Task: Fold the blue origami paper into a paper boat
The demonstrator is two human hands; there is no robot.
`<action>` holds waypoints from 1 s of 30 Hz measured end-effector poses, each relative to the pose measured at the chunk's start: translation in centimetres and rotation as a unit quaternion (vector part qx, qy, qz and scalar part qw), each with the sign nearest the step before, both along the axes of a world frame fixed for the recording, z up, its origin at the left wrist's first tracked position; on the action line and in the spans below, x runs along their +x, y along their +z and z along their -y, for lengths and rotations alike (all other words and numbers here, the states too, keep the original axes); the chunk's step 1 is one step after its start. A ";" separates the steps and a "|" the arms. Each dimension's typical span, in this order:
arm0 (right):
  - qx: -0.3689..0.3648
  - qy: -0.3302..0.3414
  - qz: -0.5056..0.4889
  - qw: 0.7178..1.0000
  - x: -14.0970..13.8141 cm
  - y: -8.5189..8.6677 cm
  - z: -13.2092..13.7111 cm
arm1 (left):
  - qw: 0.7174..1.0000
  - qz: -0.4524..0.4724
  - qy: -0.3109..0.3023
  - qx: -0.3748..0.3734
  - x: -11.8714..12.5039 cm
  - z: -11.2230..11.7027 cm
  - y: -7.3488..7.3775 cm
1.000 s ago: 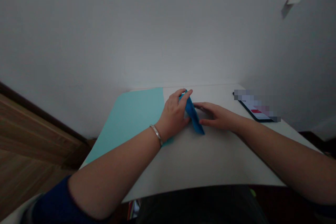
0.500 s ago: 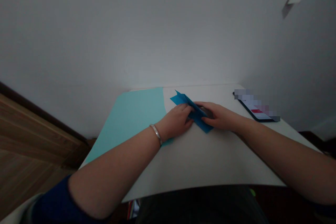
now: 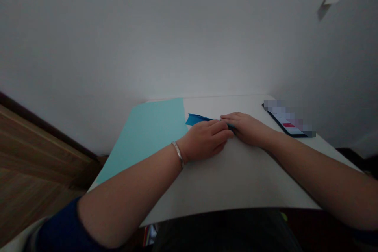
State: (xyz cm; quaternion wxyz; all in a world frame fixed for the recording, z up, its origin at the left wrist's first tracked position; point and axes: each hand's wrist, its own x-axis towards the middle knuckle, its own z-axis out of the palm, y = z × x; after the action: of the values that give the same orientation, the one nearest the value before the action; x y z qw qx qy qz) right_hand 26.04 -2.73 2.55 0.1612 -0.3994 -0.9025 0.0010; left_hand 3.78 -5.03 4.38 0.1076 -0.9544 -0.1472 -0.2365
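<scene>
A piece of folded blue paper [image 3: 196, 119] lies low over the white table, mostly covered by both hands. Its left end sticks out past my left hand [image 3: 206, 139], whose curled fingers press along the near edge of the fold. My right hand [image 3: 247, 129] holds the paper's right end, its fingers together over the far side and its thumb hidden. The fingertips of the two hands almost meet. A silver bangle circles my left wrist.
A large light-teal sheet [image 3: 150, 134] covers the left part of the white table [image 3: 236, 181]. On the right lies a phone or tablet [image 3: 288, 126] with a lit, partly blurred screen. The wall rises right behind the table, and wooden furniture [image 3: 38, 157] stands at left.
The blue paper has been folded down flatter; its raised points no longer show. My left hand has moved right along it, and my right hand has closed down over its right end.
</scene>
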 end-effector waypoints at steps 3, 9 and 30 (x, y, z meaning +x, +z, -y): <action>-0.003 0.007 -0.005 1.000 0.0 -0.7 -0.2 | 0.994 0.102 0.020 0.022 -0.1 0.3 0.4; -0.035 0.002 -0.008 0.999 -0.1 -1.6 0.0 | 0.987 0.095 0.055 -0.116 -0.2 -1.2 -0.3; -0.121 -0.042 0.037 0.991 0.7 2.2 0.3 | 0.971 -0.090 0.152 -0.159 0.0 -1.5 -1.4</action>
State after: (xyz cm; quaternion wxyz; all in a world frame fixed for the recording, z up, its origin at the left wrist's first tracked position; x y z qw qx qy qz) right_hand 26.77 -2.99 4.78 0.0783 -0.4536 -0.8833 0.0882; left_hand 3.76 -3.55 3.00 0.0018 -0.9430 -0.3161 -0.1043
